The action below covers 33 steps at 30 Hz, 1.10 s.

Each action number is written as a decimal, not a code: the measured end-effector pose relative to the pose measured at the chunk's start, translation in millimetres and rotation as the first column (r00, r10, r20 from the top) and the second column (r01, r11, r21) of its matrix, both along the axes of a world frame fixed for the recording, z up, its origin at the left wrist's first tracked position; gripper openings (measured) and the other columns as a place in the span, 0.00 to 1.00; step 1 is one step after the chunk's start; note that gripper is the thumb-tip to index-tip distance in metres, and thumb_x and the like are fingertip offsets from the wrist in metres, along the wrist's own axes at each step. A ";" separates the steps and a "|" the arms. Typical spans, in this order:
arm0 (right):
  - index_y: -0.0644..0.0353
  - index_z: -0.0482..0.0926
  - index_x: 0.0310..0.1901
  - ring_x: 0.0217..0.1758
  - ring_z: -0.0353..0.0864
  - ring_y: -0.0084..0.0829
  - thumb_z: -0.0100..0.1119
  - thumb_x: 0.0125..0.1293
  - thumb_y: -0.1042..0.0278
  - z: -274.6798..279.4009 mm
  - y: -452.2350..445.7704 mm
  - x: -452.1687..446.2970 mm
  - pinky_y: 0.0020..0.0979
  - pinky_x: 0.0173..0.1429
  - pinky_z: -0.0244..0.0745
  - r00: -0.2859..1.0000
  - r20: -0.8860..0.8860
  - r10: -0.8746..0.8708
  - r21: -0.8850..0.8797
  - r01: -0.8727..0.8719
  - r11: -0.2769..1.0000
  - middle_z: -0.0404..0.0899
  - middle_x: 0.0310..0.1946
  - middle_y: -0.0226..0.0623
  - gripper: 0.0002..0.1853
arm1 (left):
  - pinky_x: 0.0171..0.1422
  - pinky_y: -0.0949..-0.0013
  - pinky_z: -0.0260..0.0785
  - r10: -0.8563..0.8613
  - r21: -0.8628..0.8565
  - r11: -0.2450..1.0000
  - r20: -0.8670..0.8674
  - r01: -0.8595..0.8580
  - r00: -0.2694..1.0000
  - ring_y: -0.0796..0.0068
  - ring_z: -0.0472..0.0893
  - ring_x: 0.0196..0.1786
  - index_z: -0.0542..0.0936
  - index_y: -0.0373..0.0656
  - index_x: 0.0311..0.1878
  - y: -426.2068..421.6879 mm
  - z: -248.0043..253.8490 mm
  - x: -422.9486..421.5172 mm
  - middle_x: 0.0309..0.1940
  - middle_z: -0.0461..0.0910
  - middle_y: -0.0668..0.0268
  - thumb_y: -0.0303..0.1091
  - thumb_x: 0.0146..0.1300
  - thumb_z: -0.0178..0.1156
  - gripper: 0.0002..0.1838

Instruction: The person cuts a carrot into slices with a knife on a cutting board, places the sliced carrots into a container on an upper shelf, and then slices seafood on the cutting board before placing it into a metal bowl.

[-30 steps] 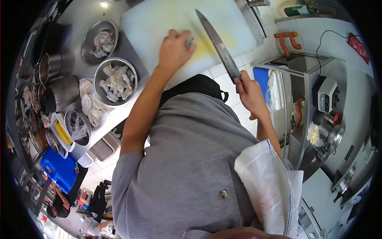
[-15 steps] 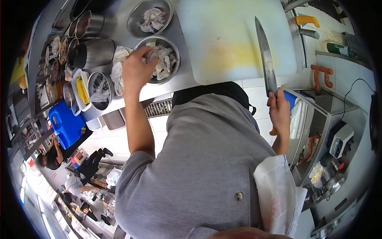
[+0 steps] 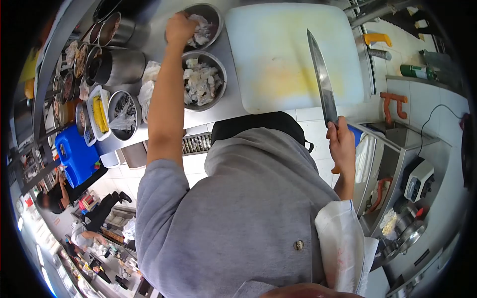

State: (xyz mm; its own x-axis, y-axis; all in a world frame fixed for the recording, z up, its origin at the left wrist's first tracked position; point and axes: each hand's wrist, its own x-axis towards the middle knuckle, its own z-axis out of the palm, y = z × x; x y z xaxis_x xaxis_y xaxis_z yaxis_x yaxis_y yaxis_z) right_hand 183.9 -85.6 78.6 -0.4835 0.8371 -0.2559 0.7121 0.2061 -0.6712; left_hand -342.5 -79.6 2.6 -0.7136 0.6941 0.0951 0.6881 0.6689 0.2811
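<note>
My right hand (image 3: 342,144) grips the handle of a long kitchen knife (image 3: 323,79), its blade slanting up over the white cutting board (image 3: 293,30). At the far steel bowl (image 3: 214,14), my left hand (image 3: 180,29) has its fingers curled down at the pale, wet-looking pieces (image 3: 202,34) inside. What those fingers pinch is hidden. A nearer steel bowl (image 3: 223,84) beside the board holds more whitish pieces (image 3: 199,85), whose kind I cannot tell. My left forearm passes along this bowl's left side.
Left on the counter are plastic bags (image 3: 146,94), a bowl with dark contents (image 3: 123,111), a white basket (image 3: 93,111) with yellow items, and steel pots (image 3: 119,67). Orange pipes (image 3: 392,102) and a metal stand (image 3: 382,134) are at right. Other people (image 3: 52,201) stand in the background at lower left.
My left hand has moved from the nearer bowl up to the far bowl. The knife stays in my right hand, its tip shifted slightly left and lower in view.
</note>
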 end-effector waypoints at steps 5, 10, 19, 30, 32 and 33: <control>0.63 0.64 0.37 0.19 0.73 0.47 0.53 0.74 0.70 -3.4 -10.1 4.3 0.39 0.26 0.67 0.997 -0.013 -0.074 -0.095 0.073 0.993 0.74 0.18 0.48 0.10 | 0.53 0.58 0.76 -0.274 0.246 0.935 0.051 0.253 0.961 0.54 0.84 0.46 0.88 0.49 0.43 5.2 36.2 40.0 0.43 0.86 0.56 0.36 0.54 0.67 0.13; 0.63 0.64 0.38 0.21 0.74 0.52 0.54 0.73 0.71 -1.4 -9.5 -2.3 0.42 0.26 0.67 0.996 -0.025 -0.083 -0.068 0.081 0.994 0.74 0.19 0.50 0.09 | 0.52 0.63 0.76 -0.492 0.615 0.712 0.094 0.337 0.866 0.60 0.84 0.41 0.88 0.48 0.42 19.8 60.4 159.8 0.39 0.87 0.61 0.27 0.56 0.65 0.11; 0.62 0.63 0.40 0.30 0.76 0.61 0.53 0.72 0.70 4.2 -11.2 -3.2 0.54 0.32 0.66 0.976 0.163 0.143 0.060 -0.155 0.986 0.76 0.23 0.54 0.09 | 0.60 0.58 0.69 -0.648 0.490 0.713 0.186 0.502 0.739 0.60 0.76 0.52 0.87 0.46 0.38 -33.9 -19.6 227.9 0.44 0.83 0.67 0.23 0.49 0.64 0.12; 0.60 0.64 0.42 0.32 0.79 0.60 0.50 0.70 0.71 33.4 -12.2 -5.8 0.56 0.34 0.72 0.809 0.519 0.275 0.058 -0.355 0.933 0.79 0.29 0.52 0.06 | 0.50 0.60 0.68 -0.646 0.509 0.657 0.000 0.556 0.763 0.62 0.75 0.44 0.84 0.44 0.34 -23.3 -18.1 246.7 0.36 0.81 0.69 0.27 0.49 0.67 0.07; 0.60 0.64 0.42 0.32 0.80 0.59 0.50 0.70 0.72 27.7 -5.8 -9.3 0.56 0.34 0.72 0.801 0.519 0.297 0.058 -0.380 0.923 0.79 0.29 0.52 0.05 | 0.51 0.60 0.69 -0.640 0.503 0.667 0.009 0.549 0.769 0.60 0.76 0.43 0.84 0.43 0.34 -23.3 -17.2 247.1 0.37 0.81 0.67 0.27 0.50 0.67 0.07; 0.61 0.65 0.43 0.31 0.81 0.57 0.49 0.68 0.72 15.7 -2.3 -13.3 0.54 0.34 0.74 0.801 0.506 0.320 0.106 -0.426 0.899 0.79 0.28 0.51 0.06 | 0.51 0.59 0.69 -0.635 0.490 0.679 0.018 0.546 0.773 0.58 0.77 0.42 0.84 0.41 0.34 -23.1 -16.6 247.4 0.37 0.82 0.64 0.27 0.51 0.67 0.06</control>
